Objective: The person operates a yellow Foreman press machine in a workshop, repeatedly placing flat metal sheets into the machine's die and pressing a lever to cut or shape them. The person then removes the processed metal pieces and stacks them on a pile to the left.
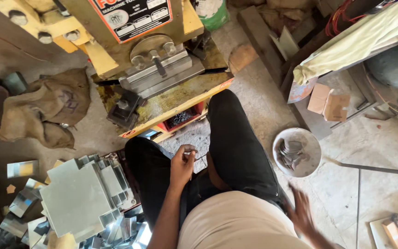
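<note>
Small metal piece (190, 152) pinched in raised left hand (182, 165); right hand (301, 213) blurred, spread empty.

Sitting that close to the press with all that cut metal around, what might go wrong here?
1. The stack of sheet-metal pieces lies right beside the person's left leg, with loose offcuts around it; bare edges may cut skin.
2. The right hand is blurred, moving low near the bowl of metal parts; it might knock the bowl.
3. The left hand pinches something small, too small to tell; it may slip onto the cluttered floor.
</note>
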